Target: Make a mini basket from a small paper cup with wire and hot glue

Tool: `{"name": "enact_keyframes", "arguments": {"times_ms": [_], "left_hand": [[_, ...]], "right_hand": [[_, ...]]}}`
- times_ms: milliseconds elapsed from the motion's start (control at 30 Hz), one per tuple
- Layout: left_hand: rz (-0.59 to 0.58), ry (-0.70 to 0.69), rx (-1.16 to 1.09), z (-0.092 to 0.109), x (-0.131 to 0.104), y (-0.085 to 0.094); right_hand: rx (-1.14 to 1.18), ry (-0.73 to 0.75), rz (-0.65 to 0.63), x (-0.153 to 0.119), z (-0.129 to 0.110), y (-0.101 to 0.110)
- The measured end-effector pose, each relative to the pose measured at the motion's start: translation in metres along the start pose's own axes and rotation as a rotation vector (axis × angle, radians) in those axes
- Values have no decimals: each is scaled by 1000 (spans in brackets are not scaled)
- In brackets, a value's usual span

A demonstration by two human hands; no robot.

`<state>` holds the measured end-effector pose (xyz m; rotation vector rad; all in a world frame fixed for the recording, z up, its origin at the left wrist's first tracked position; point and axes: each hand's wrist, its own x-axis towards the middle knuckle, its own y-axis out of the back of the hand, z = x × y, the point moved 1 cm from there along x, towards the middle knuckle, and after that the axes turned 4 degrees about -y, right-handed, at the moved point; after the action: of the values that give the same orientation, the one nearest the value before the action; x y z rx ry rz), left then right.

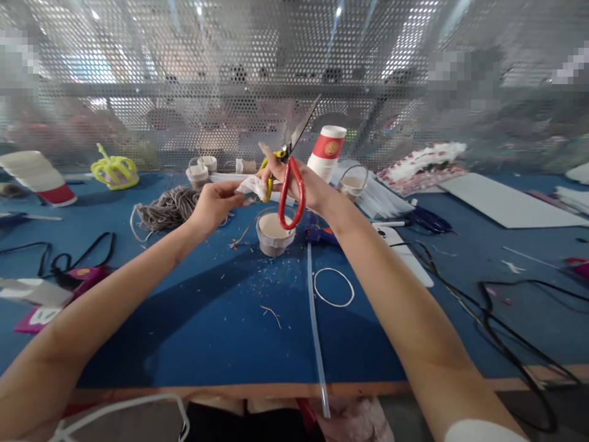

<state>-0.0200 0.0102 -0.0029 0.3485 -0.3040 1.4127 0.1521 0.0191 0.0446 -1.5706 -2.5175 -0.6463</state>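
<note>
Pinching a crumpled white scrap point(253, 186) between thumb and fingertips of the left hand point(210, 205), nearly closed. Gripping red-handled scissors point(293, 195) in the partly curled right hand point(301, 182), blades pointing up and away, one red loop hanging below the palm. Also at the right hand's fingers, a yellow handle point(267, 187), close against the white scrap; hard to tell whether part of a second tool. Both hands raised above the worktop point(197, 331), close together.

Directly below the red loop, upright on the worktop, a small wrapped cup point(275, 238), open at the top, with a thin cord handle reaching out to the left. Scattered around and in front of it, pale crumbs and thin fibres. Just to the right, partly behind the right forearm, a blue glue gun point(317, 234); from near it, a long translucent stick point(315, 319) running past the near edge. Beside the stick, a white string ring point(334, 287), lying flat.

Farther out to the left, a heap of grey cord point(169, 209), a yellow-green basket point(115, 173) and a purple tool point(89, 279). Beyond the right hand, upright red-and-white paper cups point(327, 152), a small handled basket point(353, 185) and a bundle of translucent sticks point(380, 195). Farther right, a white board point(510, 199), lying flat. Across the back, a perforated screen point(221, 104).
</note>
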Motion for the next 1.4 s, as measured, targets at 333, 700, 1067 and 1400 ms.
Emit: {"name": "enact_keyframes", "arguments": {"times_ms": [333, 700, 1067, 1400], "left_hand": [[371, 27, 91, -28, 14, 25], [284, -317, 814, -61, -8, 21], [-328, -570, 688, -49, -49, 11], [-208, -675, 1076, -55, -56, 2]], "right_hand": [[-191, -155, 394, 3, 2, 49], [-155, -465, 595, -17, -16, 66], [439, -423, 244, -51, -64, 70], [242, -269, 402, -47, -69, 56]]}}
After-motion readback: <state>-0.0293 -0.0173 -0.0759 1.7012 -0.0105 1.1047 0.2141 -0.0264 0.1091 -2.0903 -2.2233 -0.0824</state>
